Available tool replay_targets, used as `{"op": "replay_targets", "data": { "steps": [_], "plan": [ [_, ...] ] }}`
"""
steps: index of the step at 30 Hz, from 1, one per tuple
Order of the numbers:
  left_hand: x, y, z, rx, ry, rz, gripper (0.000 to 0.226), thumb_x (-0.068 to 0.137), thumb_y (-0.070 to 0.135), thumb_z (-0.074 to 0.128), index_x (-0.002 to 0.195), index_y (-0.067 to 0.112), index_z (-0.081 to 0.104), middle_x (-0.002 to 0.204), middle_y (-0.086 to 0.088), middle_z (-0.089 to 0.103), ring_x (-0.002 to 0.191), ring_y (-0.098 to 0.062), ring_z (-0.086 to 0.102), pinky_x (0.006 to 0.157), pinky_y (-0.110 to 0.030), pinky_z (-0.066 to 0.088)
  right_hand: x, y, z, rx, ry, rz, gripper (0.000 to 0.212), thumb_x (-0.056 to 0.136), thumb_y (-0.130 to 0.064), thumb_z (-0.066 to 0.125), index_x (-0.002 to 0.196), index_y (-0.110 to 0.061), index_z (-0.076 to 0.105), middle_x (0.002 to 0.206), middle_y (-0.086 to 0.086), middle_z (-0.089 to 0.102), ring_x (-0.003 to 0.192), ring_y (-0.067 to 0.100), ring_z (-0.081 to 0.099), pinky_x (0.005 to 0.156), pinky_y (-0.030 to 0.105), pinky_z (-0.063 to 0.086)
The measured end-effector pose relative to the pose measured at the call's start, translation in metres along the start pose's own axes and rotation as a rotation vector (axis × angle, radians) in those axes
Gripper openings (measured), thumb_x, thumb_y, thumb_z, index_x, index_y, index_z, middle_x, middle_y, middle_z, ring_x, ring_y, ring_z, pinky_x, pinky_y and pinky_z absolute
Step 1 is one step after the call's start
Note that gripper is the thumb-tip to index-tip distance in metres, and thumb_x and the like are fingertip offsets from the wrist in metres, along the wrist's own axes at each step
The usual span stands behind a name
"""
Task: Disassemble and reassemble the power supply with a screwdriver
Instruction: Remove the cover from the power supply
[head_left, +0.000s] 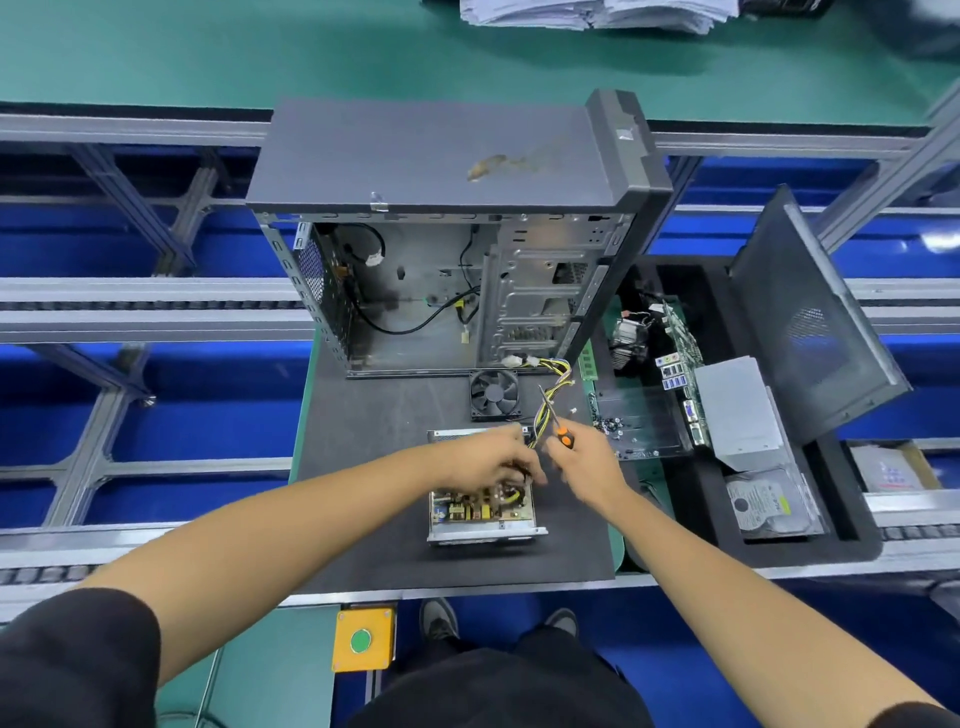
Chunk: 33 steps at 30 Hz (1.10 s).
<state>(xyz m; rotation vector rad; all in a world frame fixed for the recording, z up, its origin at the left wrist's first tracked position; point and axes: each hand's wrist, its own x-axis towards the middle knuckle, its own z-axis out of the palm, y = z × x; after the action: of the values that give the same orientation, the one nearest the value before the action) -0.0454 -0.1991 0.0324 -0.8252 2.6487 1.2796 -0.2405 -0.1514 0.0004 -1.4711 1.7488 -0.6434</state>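
The power supply (483, 519) lies open on the dark mat, its circuit board exposed inside a silver metal shell. My left hand (488, 460) reaches into the open unit with curled fingers; what the fingertips touch is hidden. My right hand (582, 457) grips the orange-and-black screwdriver (558, 423), whose shaft points up and away from me. A bundle of yellow and black cables (548, 402) runs from the supply toward the case. A loose black fan (494, 393) sits just behind the unit.
The open grey computer case (457, 260) stands at the back of the mat. To the right, a black foam tray (852, 545) holds a motherboard (675, 343), a silver box (737, 410), a hard drive (763, 501) and a leaning side panel (815, 317). Small screws (608, 425) lie by the tray.
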Motion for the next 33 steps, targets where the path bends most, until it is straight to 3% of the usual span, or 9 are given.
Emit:
{"op": "replay_targets", "data": {
  "steps": [5,9,14,20,22,24,26,29,33],
  "plan": [
    [0.01,0.006,0.005,0.13,-0.046,0.056,0.029,0.091,0.009,0.071,0.12,0.011,0.065,0.117,-0.008,0.059,0.104,-0.021,0.058,0.09,-0.036,0.046,0.0,0.005,-0.001,0.05,-0.076,-0.013,0.017,0.077,-0.036,0.047,0.062,-0.028,0.044,0.053,0.001,0.054,0.046,0.019,0.05,0.053,0.04,0.042],
    [0.014,0.012,0.012,0.175,-0.007,0.1,0.027,0.091,0.023,0.073,0.116,0.019,0.066,0.109,0.001,0.066,0.097,-0.017,0.062,0.08,-0.032,0.047,0.001,0.01,-0.004,0.121,-0.058,-0.017,0.024,0.082,-0.026,0.049,0.062,-0.022,0.037,0.055,-0.009,0.036,0.057,0.013,0.03,0.058,0.036,0.027],
    [0.007,0.012,0.025,0.279,-0.073,0.22,0.021,0.092,0.021,0.071,0.112,0.025,0.069,0.104,0.008,0.067,0.095,-0.011,0.062,0.071,-0.024,0.038,-0.004,0.014,-0.006,0.209,-0.153,-0.019,0.02,0.084,-0.026,0.051,0.066,-0.018,0.048,0.06,0.01,0.063,0.047,0.026,0.053,0.051,0.035,0.043],
    [-0.008,-0.002,0.018,0.181,-0.179,0.197,0.042,0.092,0.001,0.065,0.128,0.022,0.066,0.112,0.003,0.066,0.103,-0.015,0.063,0.082,-0.025,0.045,-0.006,0.002,-0.003,0.108,-0.176,-0.175,0.009,0.076,-0.023,0.041,0.07,-0.029,0.044,0.057,0.007,0.058,0.042,0.025,0.05,0.045,0.03,0.042],
    [-0.017,-0.006,0.012,0.133,-0.094,0.196,0.052,0.085,-0.009,0.065,0.127,0.021,0.065,0.111,0.002,0.064,0.102,-0.016,0.063,0.085,-0.027,0.048,-0.004,-0.004,-0.003,0.061,-0.166,-0.241,0.012,0.074,-0.021,0.039,0.075,-0.033,0.042,0.055,0.005,0.053,0.044,0.029,0.047,0.043,0.037,0.041],
    [-0.031,-0.017,0.003,0.126,0.132,0.239,0.03,0.087,0.0,0.073,0.114,0.014,0.069,0.103,0.001,0.065,0.099,-0.016,0.059,0.087,-0.025,0.045,0.0,-0.01,-0.003,-0.029,-0.163,-0.287,0.016,0.073,-0.016,0.041,0.085,-0.027,0.038,0.055,0.002,0.047,0.05,0.031,0.041,0.05,0.042,0.039],
    [-0.056,-0.036,-0.007,0.087,0.322,0.173,0.012,0.088,0.015,0.077,0.098,0.013,0.07,0.093,0.005,0.063,0.09,-0.011,0.055,0.084,-0.022,0.043,0.004,-0.017,-0.001,-0.102,-0.164,-0.313,0.025,0.073,-0.014,0.044,0.092,-0.028,0.035,0.056,-0.003,0.043,0.051,0.026,0.036,0.054,0.039,0.033],
    [-0.102,-0.075,-0.014,-0.074,0.494,-0.128,0.021,0.083,0.023,0.083,0.087,0.015,0.064,0.085,0.011,0.061,0.081,-0.004,0.052,0.076,-0.018,0.042,0.009,-0.031,0.002,-0.199,-0.176,-0.321,0.03,0.076,-0.016,0.047,0.091,-0.035,0.03,0.056,-0.005,0.044,0.047,0.018,0.037,0.052,0.033,0.027],
    [-0.15,-0.116,-0.003,-0.327,0.472,-0.469,0.024,0.081,0.008,0.084,0.083,0.014,0.06,0.085,-0.002,0.067,0.072,-0.011,0.056,0.075,-0.027,0.05,0.017,-0.044,0.007,-0.298,-0.136,-0.291,0.03,0.078,-0.025,0.058,0.086,-0.038,0.032,0.065,-0.01,0.056,0.055,0.008,0.048,0.055,0.031,0.031]
  ]
}}
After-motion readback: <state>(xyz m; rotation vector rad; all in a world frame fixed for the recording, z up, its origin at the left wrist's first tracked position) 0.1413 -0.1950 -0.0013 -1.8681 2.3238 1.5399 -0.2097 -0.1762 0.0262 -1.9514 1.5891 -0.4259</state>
